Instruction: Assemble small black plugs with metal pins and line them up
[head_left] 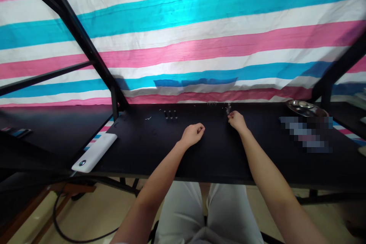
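Note:
My left hand (193,135) rests over the black table with its fingers curled together; anything inside them is hidden. My right hand (237,121) is farther forward, thumb and fingers pinched beside a small cluster of shiny pieces (228,109). Whether the fingertips hold one of these is too small to tell. Ahead and to the left of my left hand, three short dark cylinders with pale ends (170,114) are lined up side by side. A row of tiny metallic pieces (212,103) lies along the far table edge, left of my right hand.
Thin white scraps (148,118) lie left of the cylinders. A white power bank (95,152) with a cable sits at the table's left edge. At the right are a shiny metal dish (307,107) and a pixelated item (307,134). Black frame bars (94,57) and striped sheeting stand behind.

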Action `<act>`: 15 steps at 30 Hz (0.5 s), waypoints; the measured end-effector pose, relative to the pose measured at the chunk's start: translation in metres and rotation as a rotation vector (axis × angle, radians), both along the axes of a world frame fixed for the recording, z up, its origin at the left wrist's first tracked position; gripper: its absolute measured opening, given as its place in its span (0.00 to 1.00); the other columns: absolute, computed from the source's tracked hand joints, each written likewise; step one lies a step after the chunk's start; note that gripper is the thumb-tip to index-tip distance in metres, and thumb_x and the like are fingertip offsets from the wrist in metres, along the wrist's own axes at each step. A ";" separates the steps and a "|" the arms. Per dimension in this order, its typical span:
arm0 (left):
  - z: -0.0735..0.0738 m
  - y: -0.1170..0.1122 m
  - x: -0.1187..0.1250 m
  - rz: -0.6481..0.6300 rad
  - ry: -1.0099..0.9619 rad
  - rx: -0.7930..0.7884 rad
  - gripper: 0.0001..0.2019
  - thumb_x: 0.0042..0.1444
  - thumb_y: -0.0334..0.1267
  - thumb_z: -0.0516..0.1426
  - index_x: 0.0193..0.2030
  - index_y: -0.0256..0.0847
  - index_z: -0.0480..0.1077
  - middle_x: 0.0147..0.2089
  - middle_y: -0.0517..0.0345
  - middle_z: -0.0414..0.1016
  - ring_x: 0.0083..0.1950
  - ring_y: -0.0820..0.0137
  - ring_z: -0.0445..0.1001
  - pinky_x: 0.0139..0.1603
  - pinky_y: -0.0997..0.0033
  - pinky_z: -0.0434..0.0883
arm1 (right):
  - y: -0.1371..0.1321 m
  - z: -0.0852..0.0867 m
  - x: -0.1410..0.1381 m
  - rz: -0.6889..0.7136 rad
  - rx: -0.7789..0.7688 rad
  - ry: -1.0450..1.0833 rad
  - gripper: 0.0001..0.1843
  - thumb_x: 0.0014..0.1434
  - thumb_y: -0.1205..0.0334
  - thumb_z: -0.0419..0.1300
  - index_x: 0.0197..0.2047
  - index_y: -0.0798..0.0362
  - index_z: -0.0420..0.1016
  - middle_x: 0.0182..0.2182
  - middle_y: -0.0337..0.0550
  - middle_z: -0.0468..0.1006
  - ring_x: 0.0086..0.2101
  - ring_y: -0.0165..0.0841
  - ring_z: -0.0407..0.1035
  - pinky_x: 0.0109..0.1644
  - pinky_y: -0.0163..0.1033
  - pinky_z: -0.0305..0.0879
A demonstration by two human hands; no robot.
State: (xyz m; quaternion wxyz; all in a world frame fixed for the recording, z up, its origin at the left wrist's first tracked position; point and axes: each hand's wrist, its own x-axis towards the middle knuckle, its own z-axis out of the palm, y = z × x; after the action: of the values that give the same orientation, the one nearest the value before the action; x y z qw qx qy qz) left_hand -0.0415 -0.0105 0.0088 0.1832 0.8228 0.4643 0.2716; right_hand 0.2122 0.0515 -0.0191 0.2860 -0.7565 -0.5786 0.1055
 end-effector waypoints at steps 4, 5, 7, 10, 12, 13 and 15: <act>-0.002 0.001 0.000 0.000 -0.005 0.006 0.09 0.56 0.39 0.50 0.35 0.41 0.71 0.24 0.63 0.69 0.25 0.76 0.65 0.28 0.77 0.59 | -0.001 -0.001 -0.001 -0.044 0.022 -0.027 0.11 0.55 0.60 0.55 0.38 0.57 0.74 0.30 0.48 0.77 0.34 0.35 0.71 0.37 0.34 0.61; -0.002 0.001 0.000 -0.003 -0.008 0.007 0.09 0.56 0.39 0.50 0.35 0.41 0.71 0.24 0.63 0.69 0.25 0.76 0.65 0.27 0.77 0.59 | -0.002 -0.001 -0.002 -0.053 0.017 -0.045 0.11 0.55 0.59 0.55 0.37 0.56 0.74 0.31 0.48 0.77 0.34 0.36 0.71 0.37 0.35 0.61; -0.002 0.001 -0.001 -0.011 -0.010 0.008 0.09 0.56 0.39 0.50 0.35 0.41 0.71 0.24 0.63 0.69 0.25 0.76 0.65 0.27 0.77 0.59 | -0.003 0.000 -0.004 -0.058 -0.003 -0.084 0.12 0.55 0.57 0.56 0.37 0.55 0.76 0.32 0.49 0.78 0.35 0.37 0.71 0.37 0.36 0.61; -0.001 0.001 -0.001 -0.012 -0.005 0.007 0.10 0.56 0.39 0.49 0.35 0.41 0.71 0.24 0.63 0.69 0.25 0.76 0.65 0.28 0.77 0.59 | -0.006 0.004 -0.007 -0.065 -0.041 -0.137 0.14 0.55 0.55 0.56 0.39 0.54 0.77 0.34 0.51 0.78 0.37 0.39 0.71 0.39 0.38 0.62; -0.001 0.000 -0.001 -0.003 0.006 0.001 0.10 0.56 0.39 0.49 0.35 0.41 0.71 0.24 0.63 0.69 0.25 0.76 0.66 0.28 0.77 0.59 | -0.008 0.007 -0.009 -0.080 -0.067 -0.158 0.15 0.55 0.54 0.56 0.40 0.53 0.77 0.35 0.52 0.78 0.38 0.40 0.71 0.40 0.39 0.63; 0.000 0.000 -0.001 0.003 0.014 -0.002 0.10 0.56 0.39 0.49 0.36 0.41 0.71 0.24 0.63 0.69 0.25 0.76 0.66 0.28 0.77 0.60 | -0.009 0.009 -0.009 -0.089 -0.078 -0.162 0.16 0.56 0.53 0.56 0.41 0.53 0.77 0.36 0.53 0.77 0.39 0.41 0.71 0.40 0.39 0.63; 0.001 -0.001 0.000 0.012 0.032 -0.008 0.10 0.56 0.39 0.50 0.36 0.42 0.71 0.24 0.63 0.70 0.26 0.75 0.66 0.28 0.77 0.60 | -0.011 0.012 -0.010 -0.111 -0.098 -0.159 0.17 0.56 0.51 0.55 0.42 0.51 0.77 0.37 0.53 0.77 0.39 0.42 0.71 0.40 0.40 0.63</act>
State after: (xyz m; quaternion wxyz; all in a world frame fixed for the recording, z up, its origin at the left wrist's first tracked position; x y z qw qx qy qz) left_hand -0.0416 -0.0117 0.0096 0.1775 0.8237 0.4731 0.2575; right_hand 0.2020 0.0408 -0.0071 0.2073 -0.8066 -0.5506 0.0574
